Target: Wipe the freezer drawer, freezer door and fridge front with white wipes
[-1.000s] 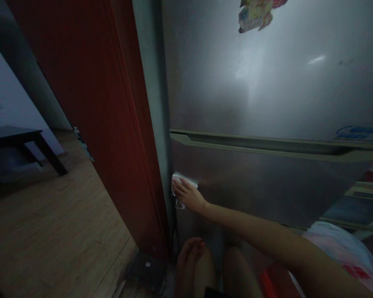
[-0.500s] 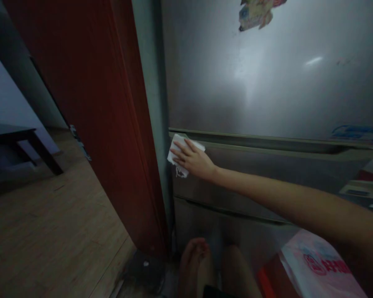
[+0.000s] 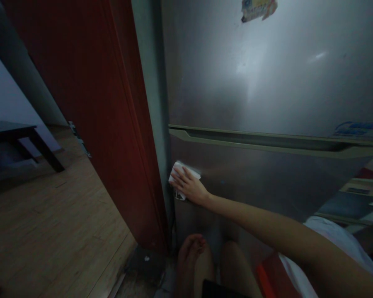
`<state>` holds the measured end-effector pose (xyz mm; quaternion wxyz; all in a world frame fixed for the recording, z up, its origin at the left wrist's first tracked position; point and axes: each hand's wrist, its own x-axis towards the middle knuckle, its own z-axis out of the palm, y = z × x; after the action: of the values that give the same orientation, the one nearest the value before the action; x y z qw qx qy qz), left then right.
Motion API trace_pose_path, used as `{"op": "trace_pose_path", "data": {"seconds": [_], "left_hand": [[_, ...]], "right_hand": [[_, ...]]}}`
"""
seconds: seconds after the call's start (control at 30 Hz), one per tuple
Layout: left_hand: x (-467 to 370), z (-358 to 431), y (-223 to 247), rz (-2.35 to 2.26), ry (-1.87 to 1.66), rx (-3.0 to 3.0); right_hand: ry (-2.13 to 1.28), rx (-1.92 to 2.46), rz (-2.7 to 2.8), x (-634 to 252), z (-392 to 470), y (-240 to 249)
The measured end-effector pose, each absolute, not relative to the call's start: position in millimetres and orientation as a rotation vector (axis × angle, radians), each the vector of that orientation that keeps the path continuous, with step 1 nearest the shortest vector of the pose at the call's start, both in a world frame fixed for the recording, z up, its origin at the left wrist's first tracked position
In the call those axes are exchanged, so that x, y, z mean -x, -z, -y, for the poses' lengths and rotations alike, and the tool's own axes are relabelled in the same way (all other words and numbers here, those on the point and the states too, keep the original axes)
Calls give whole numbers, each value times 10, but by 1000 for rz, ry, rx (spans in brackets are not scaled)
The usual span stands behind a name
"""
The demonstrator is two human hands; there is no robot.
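Note:
My right hand (image 3: 189,186) presses a folded white cloth (image 3: 184,170) flat against the left edge of the fridge's middle door (image 3: 267,178). The fingers lie spread over the cloth, and its frayed lower edge hangs beneath them. A long recessed handle runs above, along the top of that door. Low in the view, my left hand (image 3: 191,246) rests by my bent knee, its fingers curled together and nothing visible in them; it is dim there.
A red-brown wooden door (image 3: 112,124) stands close on the left, with a dark table (image 3: 12,128) beyond it. Torn sticker remains (image 3: 257,9) cling to the upper fridge door. At the lower right are a red box (image 3: 275,275) and a white plastic bag (image 3: 332,231).
My right hand and the cloth have moved down the fridge front, from beside the handle to lower on the middle door. My left hand stays by the knee.

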<state>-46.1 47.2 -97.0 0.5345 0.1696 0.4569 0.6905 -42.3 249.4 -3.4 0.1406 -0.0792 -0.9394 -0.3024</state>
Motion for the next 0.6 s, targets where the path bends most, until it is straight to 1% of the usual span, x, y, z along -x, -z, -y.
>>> {"op": "trace_pose_path", "data": {"seconds": [0.07, 0.13, 0.23, 0.33, 0.43, 0.5, 0.6], "left_hand": [[467, -455, 952, -1097, -1641, -421], [472, -439, 936, -1107, -1640, -440], [475, -418, 926, -1111, -1631, -425], [469, -410, 939, -1093, -1627, -414], [449, -425, 964, -1096, -1607, -445], [425, -447, 980, -1099, -1594, -453], [386, -481, 1004, -1078, -1586, -443]], "right_hand": [[918, 203, 2781, 411, -2461, 245], [950, 172, 2825, 400, -2437, 356], [991, 146, 2867, 374, -2447, 278], [1015, 125, 2859, 329, -2517, -123], [1001, 124, 2749, 287, -2596, -725], [933, 139, 2634, 280, -2625, -1092], [832, 223, 2526, 300, -2623, -1360]]}}
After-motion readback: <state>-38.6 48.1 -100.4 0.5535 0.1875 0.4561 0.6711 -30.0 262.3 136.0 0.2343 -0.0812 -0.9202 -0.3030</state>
